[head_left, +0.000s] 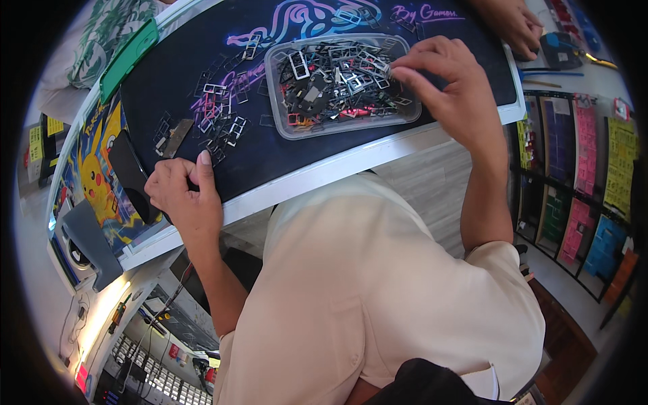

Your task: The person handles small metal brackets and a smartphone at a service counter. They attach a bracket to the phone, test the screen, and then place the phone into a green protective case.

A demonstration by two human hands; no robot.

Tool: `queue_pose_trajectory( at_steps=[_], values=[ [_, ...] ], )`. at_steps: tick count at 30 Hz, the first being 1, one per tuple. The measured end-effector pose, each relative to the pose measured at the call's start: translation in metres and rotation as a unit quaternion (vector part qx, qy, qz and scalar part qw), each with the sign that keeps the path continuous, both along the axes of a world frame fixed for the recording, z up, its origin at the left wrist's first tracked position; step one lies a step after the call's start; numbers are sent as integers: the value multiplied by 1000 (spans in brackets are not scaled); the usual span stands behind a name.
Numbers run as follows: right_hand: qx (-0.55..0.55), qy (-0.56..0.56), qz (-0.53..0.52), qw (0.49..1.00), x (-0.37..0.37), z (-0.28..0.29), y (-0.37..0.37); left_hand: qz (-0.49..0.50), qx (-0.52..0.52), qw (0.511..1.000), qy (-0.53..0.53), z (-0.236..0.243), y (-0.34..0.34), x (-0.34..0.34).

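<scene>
A clear plastic container (275,101), packed with small thin trays and frames in black, silver, red and orange, lies on the black mat (304,162). My right hand (449,91) is over its right rim, thumb and forefinger pinched on something too small to make out. Loose small frames (216,101) are scattered left of the container, with a bronze-coloured piece (174,137) among them. My left hand (187,190) rests near the mat's front edge, holding nothing, fingers bent and thumb apart. Just left of it is a dark phone-like slab (128,165).
A green phone case (127,57) lies at the upper left, near leafy-patterned fabric (84,47). Another person's hand (520,30) rests at the upper right. A grey stand (94,243) sits at the left. Racks of coloured packs (584,142) stand right of the table.
</scene>
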State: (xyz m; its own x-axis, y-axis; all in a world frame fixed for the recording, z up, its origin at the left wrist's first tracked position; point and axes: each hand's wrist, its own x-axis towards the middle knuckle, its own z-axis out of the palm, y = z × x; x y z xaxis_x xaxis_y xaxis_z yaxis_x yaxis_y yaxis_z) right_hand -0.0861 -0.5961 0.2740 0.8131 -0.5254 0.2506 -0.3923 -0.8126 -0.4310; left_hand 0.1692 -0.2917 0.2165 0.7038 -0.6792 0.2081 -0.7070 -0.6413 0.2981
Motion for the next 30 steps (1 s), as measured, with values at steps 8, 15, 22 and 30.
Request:
queue_pose_trajectory(
  at_steps=[8,15,22,30],
  values=[
    [-151,46,28,987,22,-12,15,-22,-155,986,52,4,-15,-5],
    [-83,1,39,996,27,-7,12,-141,-246,954,96,23,-66,-30],
    [252,-52,11,966,22,3,7,-247,-263,908,215,43,-133,-58],
    [543,-168,4,823,30,8,16,-170,-326,750,550,53,-143,-66]
  ],
)
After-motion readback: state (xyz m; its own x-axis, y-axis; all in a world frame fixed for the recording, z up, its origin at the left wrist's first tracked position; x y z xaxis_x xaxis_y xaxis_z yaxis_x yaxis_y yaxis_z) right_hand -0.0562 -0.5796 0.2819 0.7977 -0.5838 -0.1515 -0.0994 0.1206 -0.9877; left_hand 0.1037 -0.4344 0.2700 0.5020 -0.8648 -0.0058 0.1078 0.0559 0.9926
